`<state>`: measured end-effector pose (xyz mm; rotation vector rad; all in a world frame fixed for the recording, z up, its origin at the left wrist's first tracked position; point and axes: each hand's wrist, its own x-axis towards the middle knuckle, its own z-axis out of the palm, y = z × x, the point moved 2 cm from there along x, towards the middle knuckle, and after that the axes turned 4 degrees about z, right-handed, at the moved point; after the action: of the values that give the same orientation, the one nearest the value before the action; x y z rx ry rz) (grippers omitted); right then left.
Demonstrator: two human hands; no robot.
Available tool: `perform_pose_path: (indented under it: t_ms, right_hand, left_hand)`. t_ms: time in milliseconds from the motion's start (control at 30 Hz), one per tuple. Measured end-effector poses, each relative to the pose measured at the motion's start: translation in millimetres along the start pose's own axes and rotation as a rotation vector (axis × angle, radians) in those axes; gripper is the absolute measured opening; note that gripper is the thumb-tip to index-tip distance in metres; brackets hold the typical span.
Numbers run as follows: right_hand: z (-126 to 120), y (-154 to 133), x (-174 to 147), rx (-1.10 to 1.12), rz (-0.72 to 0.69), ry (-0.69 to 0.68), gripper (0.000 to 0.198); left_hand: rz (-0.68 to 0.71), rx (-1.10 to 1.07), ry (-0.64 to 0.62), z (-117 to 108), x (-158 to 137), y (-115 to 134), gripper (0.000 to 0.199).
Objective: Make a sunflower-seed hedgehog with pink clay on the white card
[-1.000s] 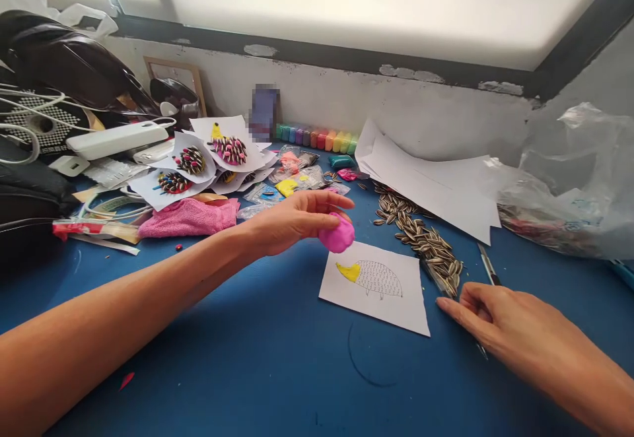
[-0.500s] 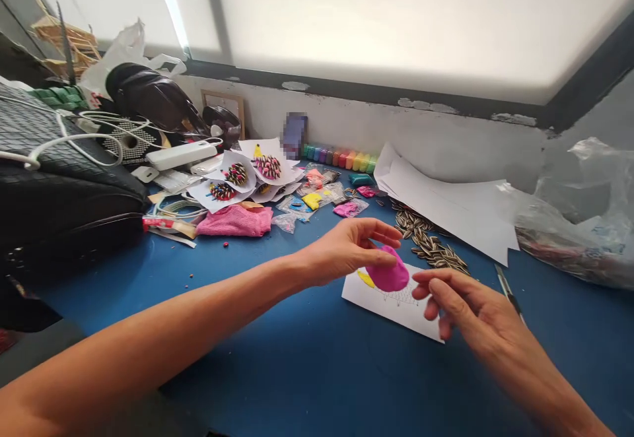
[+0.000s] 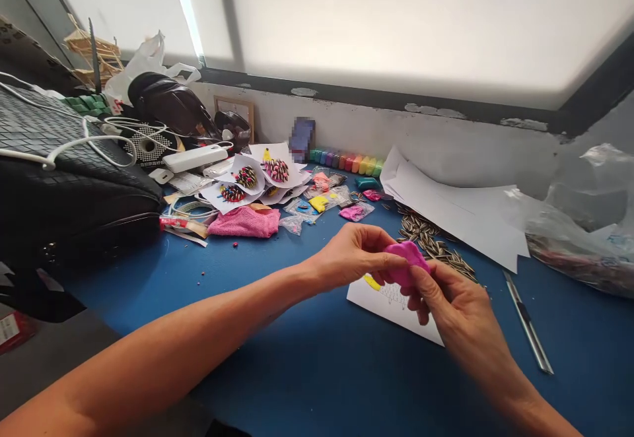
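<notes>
Over blue tabletop [image 3: 327, 364] below window [image 3: 411, 21], pink clay [image 3: 405, 253].

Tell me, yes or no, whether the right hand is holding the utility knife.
No, the right hand and left hand both grip the pink clay, while the utility knife lies on the blue table.

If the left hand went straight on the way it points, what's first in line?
Likely the bare right hand, just past the flattened, bright-pink clay-like piece in the bare left hand. Both hands pinch that piece; exact depth is unclear.
</notes>
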<state>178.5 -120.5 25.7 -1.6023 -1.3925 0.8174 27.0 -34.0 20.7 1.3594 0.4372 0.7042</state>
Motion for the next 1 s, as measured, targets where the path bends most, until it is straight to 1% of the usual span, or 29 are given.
perform_pose_path:
  t_ms: [100,167,333,467,533,600,667,733,800,867,933,1000]
  right_hand:
    - [3,4,-5,0.007,0.003,-0.006,0.041]
    - [2,6,-9,0.0,0.01,-0.01,0.041]
    - [-3,10,-14,-0.037,-0.007,0.043,0.042]
    - [-3,12,-17,-0.031,-0.033,0.056,0.034]
    - [-2,12,-19,-0.025,-0.063,0.068,0.029]
    - [-2,11,-21,-0.046,-0.106,0.067,0.027]
    - [-2,11,-22,-0.101,-0.158,0.055,0.026]
    - [-3,10,-22,-0.149,-0.197,0.08,0.025]
    - [-4,11,-21,-0.153,-0.205,0.13,0.023]
    - [-5,13,-21,-0.138,-0.217,0.169,0.028]
    - [-4,15,-21,-0.147,-0.26,0.169,0.031]
    - [-3,17,-21,-0.176,-0.318,0.157,0.028]
  left_hand:
    - [0.005,0.01,0.036,0,-2,-4,0.033]
    - [-0.002,0.009,0.037,0,-2,-7,0.032]
    - [-0.046,-0.031,-0.011,1,-4,-11,0.036]
    - [-0.097,-0.047,-0.054,6,-7,-12,0.033]
    - [-0.107,-0.001,-0.065,7,-9,-11,0.036]
    - [-0.098,0.055,-0.077,8,-10,-9,0.035]
    - [-0.058,0.143,-0.035,7,-11,-6,0.031]
    - [-0.031,0.18,0.014,7,-11,-5,0.029]
    - [-0.045,0.142,0.017,7,-11,-6,0.029]
    - [-0.1,0.054,-0.021,9,-11,-10,0.03]
    - [-0.14,0.02,-0.028,9,-11,-13,0.029]
    - [-0.162,0.008,-0.032,9,-11,-16,0.027]
